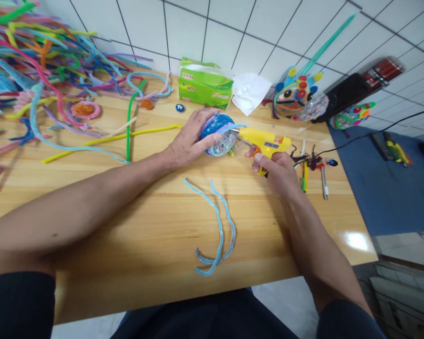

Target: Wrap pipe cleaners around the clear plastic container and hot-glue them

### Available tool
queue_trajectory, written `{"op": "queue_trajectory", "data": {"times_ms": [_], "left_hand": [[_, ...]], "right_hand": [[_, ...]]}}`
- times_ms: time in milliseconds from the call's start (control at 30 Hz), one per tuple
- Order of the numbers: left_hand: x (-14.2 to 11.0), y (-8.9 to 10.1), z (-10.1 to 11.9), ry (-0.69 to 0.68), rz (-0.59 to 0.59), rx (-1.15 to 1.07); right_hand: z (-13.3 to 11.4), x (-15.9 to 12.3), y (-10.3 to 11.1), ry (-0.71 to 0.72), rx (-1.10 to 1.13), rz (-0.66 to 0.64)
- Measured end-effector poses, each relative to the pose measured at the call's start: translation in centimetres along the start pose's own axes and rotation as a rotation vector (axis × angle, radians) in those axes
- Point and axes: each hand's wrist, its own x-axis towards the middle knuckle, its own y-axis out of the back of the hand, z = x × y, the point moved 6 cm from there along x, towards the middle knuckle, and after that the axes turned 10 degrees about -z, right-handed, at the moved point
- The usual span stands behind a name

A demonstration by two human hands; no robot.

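Note:
My left hand [194, 139] is wrapped round a clear, roundish container [223, 143] covered with blue fuzzy pipe cleaners. It lies tilted, its clear end facing right. In my right hand [273, 167] is a yellow hot glue gun [265, 142], with fingers round its handle and at the orange trigger. The gun's metal nozzle meets the container's edge beside a light blue pipe cleaner strand; whether it touches I cannot tell. Two bent light blue pipe cleaners [219, 226] lie on the wooden table [144, 240] nearer my body.
Loose coloured pipe cleaners [38, 52] crowd the left. Against the tiled wall stand a green tissue pack [205, 87], a decorated figure [291, 96] and a dark flask [360, 87]. A pen-like tool [324, 183] lies right. A black cord [378, 129] crosses the right side.

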Motion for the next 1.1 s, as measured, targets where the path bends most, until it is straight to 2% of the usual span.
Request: {"op": "queue_trajectory", "data": {"times_ms": [633,967,1100], "left_hand": [[-0.1,0.2,0.2,0.009,0.006,0.001],[-0.3,0.0,-0.6,0.028,0.027,-0.029],[-0.4,0.1,-0.8,0.056,0.013,-0.038]], "right_hand": [[-0.1,0.5,0.1,0.014,-0.026,-0.014],[-2.0,3.4,2.3,-0.007,-0.111,-0.132],[-2.3,4.1,3.2,0.027,-0.131,-0.153]]}}
